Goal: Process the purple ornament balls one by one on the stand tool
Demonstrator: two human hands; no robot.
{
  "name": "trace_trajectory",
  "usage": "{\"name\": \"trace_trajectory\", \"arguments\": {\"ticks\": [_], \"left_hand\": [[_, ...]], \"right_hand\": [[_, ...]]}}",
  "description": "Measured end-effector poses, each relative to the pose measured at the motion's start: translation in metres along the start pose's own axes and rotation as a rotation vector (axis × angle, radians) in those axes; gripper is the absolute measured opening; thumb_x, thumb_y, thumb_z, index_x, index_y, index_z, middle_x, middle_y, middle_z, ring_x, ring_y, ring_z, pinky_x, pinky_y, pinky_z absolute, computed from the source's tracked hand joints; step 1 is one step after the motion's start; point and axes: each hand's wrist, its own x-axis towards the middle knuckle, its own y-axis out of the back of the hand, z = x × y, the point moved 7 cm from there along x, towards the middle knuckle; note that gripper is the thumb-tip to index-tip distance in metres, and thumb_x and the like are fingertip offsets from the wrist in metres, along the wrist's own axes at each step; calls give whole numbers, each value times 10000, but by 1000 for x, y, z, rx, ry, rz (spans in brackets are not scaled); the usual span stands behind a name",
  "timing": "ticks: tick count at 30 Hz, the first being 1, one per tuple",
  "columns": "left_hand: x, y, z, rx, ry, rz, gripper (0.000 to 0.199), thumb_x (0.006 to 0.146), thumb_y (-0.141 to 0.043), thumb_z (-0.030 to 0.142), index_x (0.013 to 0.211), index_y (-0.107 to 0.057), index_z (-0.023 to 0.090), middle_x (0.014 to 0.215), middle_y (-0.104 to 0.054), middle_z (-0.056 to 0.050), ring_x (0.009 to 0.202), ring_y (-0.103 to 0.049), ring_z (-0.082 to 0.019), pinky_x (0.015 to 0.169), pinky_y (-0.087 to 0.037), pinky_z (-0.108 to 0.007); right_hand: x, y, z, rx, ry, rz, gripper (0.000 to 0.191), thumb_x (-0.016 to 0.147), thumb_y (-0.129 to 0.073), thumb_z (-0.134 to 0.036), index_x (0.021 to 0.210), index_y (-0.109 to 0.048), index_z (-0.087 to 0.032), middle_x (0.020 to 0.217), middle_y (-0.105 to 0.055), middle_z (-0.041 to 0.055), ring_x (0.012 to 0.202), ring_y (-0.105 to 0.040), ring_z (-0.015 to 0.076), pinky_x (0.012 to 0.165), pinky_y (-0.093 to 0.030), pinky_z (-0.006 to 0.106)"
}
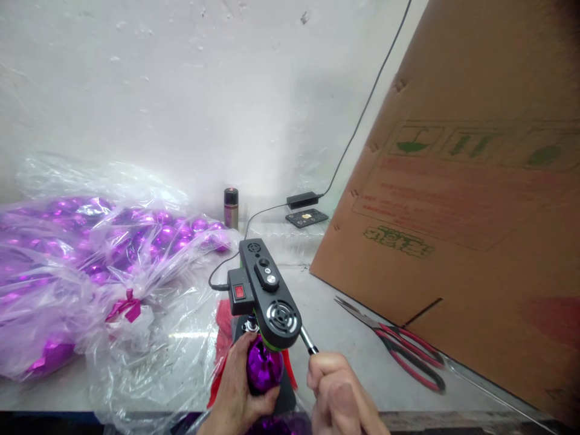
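Observation:
A shiny purple ball [264,364] is held by my left hand [240,386], whose thumb and fingers curl round its left side and underside. Directly over the ball is the head of a black machine [268,290] with a red switch on its left side. My right hand [339,393] is closed around the end of a metal lever [309,339] that sticks out from the machine's right side. Red material [223,338] lies beside and under the machine. The ball's top is partly hidden by the machine head.
Clear plastic bags of purple balls [113,241] spread over the left. Behind the machine stand a spray can [231,208], a phone [307,218] and a black adapter [302,200] with a cable. Red-handled scissors [408,347] lie by a large cardboard box [453,181] on the right.

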Motion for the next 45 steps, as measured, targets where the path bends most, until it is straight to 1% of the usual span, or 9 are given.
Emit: {"name": "trace_trajectory", "arguments": {"ticks": [4, 18, 24, 27, 32, 35, 40, 42, 45], "left_hand": [[1, 2, 2, 27, -36, 41, 877, 856, -936, 317, 1649, -581, 204, 1483, -827, -173, 1337, -851, -411, 1137, -740, -573], [-2, -5, 9, 44, 66, 116, 895, 753, -899, 268, 1593, -602, 181, 1445, -816, -198, 1326, -831, -436, 1185, -700, -635], [1, -1, 5, 83, -10, 40, 873, 807, -933, 294, 1610, -607, 190, 1441, -837, -202, 1283, -864, -436, 1116, -745, -614], [2, 1, 2, 78, 2, 47, 853, 819, -913, 306, 1609, -622, 171, 1430, -842, -207, 1279, -866, -431, 1116, -744, -604], [1, -2, -1, 57, 34, 13, 833, 845, -893, 327, 1616, -623, 165, 1445, -838, -208, 1308, -856, -428, 1141, -732, -611], [2, -1, -7, 58, 29, 36, 836, 847, -899, 323, 1621, -626, 161, 1468, -833, -215, 1336, -850, -440, 1158, -726, -633], [6, -1, -9, 11, 8, 33, 864, 806, -939, 285, 1604, -637, 152, 1539, -818, -233, 1412, -832, -460, 1190, -724, -622], [3, 5, 0, -3, 54, 51, 868, 806, -941, 248, 1613, -630, 176, 1562, -813, -214, 1443, -820, -446, 1223, -711, -608], [-13, 24, 28, 59, 113, 76, 885, 827, -1002, 223, 1637, -644, 246, 1558, -807, -185, 1483, -787, -455, 1248, -694, -632]], "right_hand": [[-1, 3, 8, 13, 37, 0, 526, 1206, -550, -245, 681, -532, -230, 662, -583, -33, 560, -537, 97, 542, -367, 278], [-5, 11, 18, -3, 12, 35, 589, 1183, -620, -355, 617, -513, -235, 636, -562, -9, 554, -540, 130, 526, -382, 280], [-11, 4, 12, -4, 51, 65, 560, 1201, -559, -262, 643, -530, -229, 627, -554, -24, 551, -547, 111, 535, -376, 270], [-21, -1, 16, -7, 68, 110, 544, 1210, -547, -240, 667, -526, -222, 656, -580, -27, 534, -512, 97, 519, -342, 269], [-31, -7, 22, 38, 122, 177, 573, 1238, -503, -294, 668, -490, -234, 629, -550, -39, 512, -529, 107, 494, -386, 253], [-21, -7, 16, 47, 105, 147, 572, 1237, -537, -300, 670, -509, -229, 652, -587, -32, 534, -567, 104, 498, -402, 243], [25, -11, -9, 64, 34, 40, 552, 1225, -559, -243, 675, -522, -224, 601, -534, -39, 592, -621, 117, 581, -455, 246], [42, -15, -19, 56, 11, 21, 591, 1231, -583, -288, 648, -510, -220, 586, -508, -43, 553, -592, 102, 547, -424, 241], [50, -20, -30, 34, -11, 23, 683, 1234, -615, -404, 590, -488, -214, 549, -486, -33, 516, -568, 100, 482, -330, 256]]}}
